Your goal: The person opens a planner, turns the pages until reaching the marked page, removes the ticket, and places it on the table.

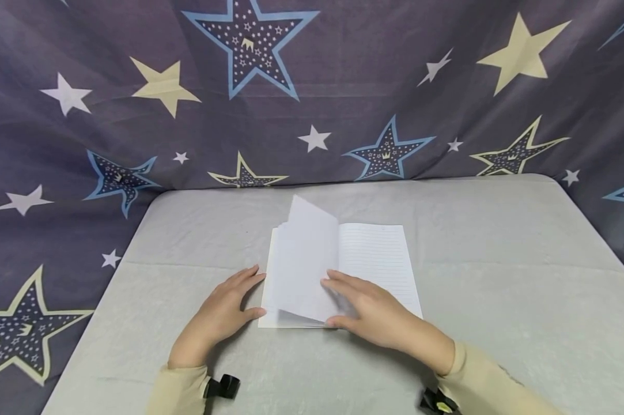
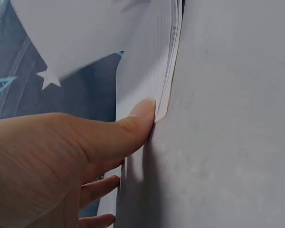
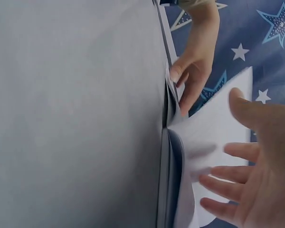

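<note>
An open notebook (image 1: 376,259) with lined right-hand pages lies on the grey table. One white leaf (image 1: 309,259) stands partly raised over the left half, its top corner pointing up. My left hand (image 1: 226,308) rests at the notebook's left edge; in the left wrist view its thumb (image 2: 143,109) touches the corner of the page stack, fingers below it loosely extended. Over the spine and lower right page is my right hand (image 1: 376,311), fingers spread beside the raised leaf. The right wrist view shows that hand's fingers (image 3: 223,190) straight and apart, gripping nothing.
A light grey cover (image 1: 498,276) spreads over the table around the notebook. Behind and to the sides hangs a dark cloth (image 1: 343,75) printed with stars. Black straps with small devices (image 1: 223,386) sit on both wrists over beige sleeves (image 1: 177,392).
</note>
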{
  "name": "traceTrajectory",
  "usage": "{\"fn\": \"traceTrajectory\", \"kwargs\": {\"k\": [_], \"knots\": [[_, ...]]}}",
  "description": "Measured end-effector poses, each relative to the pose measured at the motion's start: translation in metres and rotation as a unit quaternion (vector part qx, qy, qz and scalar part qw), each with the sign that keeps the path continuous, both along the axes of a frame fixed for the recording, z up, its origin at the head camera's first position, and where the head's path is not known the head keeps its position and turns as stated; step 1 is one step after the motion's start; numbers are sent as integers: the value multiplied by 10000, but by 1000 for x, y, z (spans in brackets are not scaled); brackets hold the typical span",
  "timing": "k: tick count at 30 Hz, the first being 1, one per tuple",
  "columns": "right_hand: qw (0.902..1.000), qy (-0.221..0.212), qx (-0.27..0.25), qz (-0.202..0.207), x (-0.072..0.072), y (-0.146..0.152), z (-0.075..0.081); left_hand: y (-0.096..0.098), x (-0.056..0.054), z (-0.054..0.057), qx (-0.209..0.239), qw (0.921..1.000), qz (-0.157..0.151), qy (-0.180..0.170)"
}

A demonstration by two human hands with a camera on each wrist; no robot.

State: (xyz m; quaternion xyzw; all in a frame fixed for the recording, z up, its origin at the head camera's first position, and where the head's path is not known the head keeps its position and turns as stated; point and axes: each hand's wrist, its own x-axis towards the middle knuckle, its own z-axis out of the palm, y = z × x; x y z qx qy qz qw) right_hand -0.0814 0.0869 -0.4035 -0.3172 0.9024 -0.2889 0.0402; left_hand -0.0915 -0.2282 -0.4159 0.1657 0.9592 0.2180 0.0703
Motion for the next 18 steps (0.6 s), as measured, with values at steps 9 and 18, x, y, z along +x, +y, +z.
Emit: {"fn": "traceTrajectory", "kwargs": {"k": [9, 18], "knots": [[9967, 58, 555, 592, 5, -2, -9, -1, -3, 2, 23, 9988, 205, 443], [9977, 130, 245, 620, 6, 4, -10, 22, 1, -5, 157, 9993, -310, 142]]}}
